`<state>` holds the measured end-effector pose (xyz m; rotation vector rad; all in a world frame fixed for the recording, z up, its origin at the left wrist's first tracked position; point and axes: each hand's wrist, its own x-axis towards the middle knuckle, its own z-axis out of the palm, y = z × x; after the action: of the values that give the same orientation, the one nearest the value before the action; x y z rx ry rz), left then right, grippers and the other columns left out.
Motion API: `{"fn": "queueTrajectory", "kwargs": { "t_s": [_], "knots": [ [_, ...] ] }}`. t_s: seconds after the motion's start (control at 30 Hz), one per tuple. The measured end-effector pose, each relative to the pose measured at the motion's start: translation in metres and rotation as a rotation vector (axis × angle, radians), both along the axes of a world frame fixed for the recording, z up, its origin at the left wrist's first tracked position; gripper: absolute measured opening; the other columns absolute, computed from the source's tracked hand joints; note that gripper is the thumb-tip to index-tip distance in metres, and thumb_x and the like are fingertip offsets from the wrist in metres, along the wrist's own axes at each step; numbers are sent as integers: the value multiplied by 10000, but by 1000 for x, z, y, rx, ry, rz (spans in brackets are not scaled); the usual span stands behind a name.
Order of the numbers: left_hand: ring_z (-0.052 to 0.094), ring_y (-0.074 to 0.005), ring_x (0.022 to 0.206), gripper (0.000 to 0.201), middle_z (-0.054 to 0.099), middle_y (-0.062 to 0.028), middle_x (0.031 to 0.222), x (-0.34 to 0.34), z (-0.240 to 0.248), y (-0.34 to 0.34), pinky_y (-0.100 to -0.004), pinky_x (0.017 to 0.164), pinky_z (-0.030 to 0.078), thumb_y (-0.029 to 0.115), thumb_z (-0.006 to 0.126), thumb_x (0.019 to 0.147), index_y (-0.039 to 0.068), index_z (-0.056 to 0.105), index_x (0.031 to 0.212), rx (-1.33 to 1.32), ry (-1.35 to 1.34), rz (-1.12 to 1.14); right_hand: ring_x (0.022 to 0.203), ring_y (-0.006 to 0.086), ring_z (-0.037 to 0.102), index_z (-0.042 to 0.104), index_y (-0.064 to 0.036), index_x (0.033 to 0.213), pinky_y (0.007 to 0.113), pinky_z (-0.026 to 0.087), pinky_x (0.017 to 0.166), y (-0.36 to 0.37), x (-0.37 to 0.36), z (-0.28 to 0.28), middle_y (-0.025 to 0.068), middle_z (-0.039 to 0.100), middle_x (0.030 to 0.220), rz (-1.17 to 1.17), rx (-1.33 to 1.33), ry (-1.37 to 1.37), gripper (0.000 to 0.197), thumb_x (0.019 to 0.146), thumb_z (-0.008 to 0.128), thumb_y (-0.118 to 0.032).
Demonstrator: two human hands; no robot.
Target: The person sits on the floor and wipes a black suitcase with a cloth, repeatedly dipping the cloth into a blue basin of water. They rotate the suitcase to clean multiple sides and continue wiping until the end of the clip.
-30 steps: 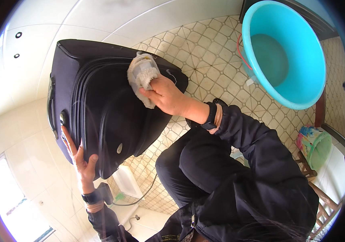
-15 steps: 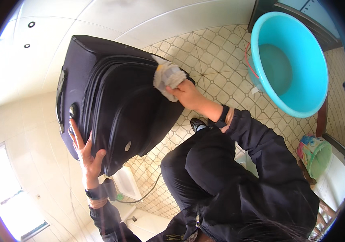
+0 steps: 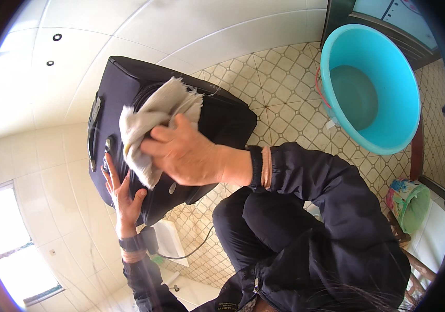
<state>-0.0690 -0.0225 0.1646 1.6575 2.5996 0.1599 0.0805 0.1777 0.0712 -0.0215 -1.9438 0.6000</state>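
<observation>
A black fabric suitcase (image 3: 222, 117) stands on the tiled floor in front of me, to the left of centre. In my right hand (image 3: 186, 153) is a greyish-white cloth (image 3: 160, 112) with a frayed edge, bunched in the fingers and held over the suitcase's front; it hides part of the zips. My left hand (image 3: 124, 200) rests with fingers spread against the suitcase's near left edge, close to the small oval fitting on its side. The carry handle (image 3: 94, 130) shows on that same side.
A large light-blue bucket (image 3: 331, 78) with water in it stands at the right. Below it is a small colourful bin (image 3: 396, 200) with a green liner. A white tray-like basin (image 3: 170, 242) and a dark hose (image 3: 204, 244) lie near my left forearm. White tiled walls (image 3: 191, 31) rise behind the suitcase.
My right hand has swept the cloth leftward from the suitcase's far right end to its left front, and the cloth has spread out. The left hand stays on the suitcase.
</observation>
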Motion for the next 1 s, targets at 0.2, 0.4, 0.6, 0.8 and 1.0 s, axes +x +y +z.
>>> {"fn": "queueTrajectory", "kwargs": {
  "t_s": [0.2,0.4,0.6,0.8,1.0],
  "knots": [
    [108,-447,1474,547,110,-201,1620,1,1,0,-541,1173,79,478,626,852,-18,660,1082,-32,84,-15,926,152,517,691,-168,703,381,388,719,18,-11,-1,-60,580,967,82,143,1,104,762,643,-238],
    [36,-548,1444,804,105,-111,1638,-8,-4,-2,-795,1007,133,689,701,677,153,655,1274,-26,96,12,908,283,629,702,-146,945,424,538,751,72,0,-17,32,650,961,18,-176,108,222,725,687,-117],
    [28,-559,1438,845,98,-97,1639,-7,-7,-2,-822,970,152,750,695,627,211,659,1277,-46,110,61,1008,200,513,716,-152,800,449,378,763,13,-1,8,-47,595,1047,34,59,-194,130,684,700,-209],
    [-8,-529,1451,751,86,-34,1643,-7,-14,-1,-812,993,155,504,811,651,258,603,1329,-38,89,151,1032,183,492,712,-142,808,420,348,781,-35,-36,26,-25,580,1097,246,125,-117,138,736,693,-259],
    [-30,-524,1451,679,87,-7,1643,-4,-7,-6,-822,997,119,432,821,663,334,621,1304,-119,112,76,1071,277,578,657,-143,1128,440,467,926,-6,-56,51,68,609,1200,209,301,-76,400,811,654,-386]
  ]
}}
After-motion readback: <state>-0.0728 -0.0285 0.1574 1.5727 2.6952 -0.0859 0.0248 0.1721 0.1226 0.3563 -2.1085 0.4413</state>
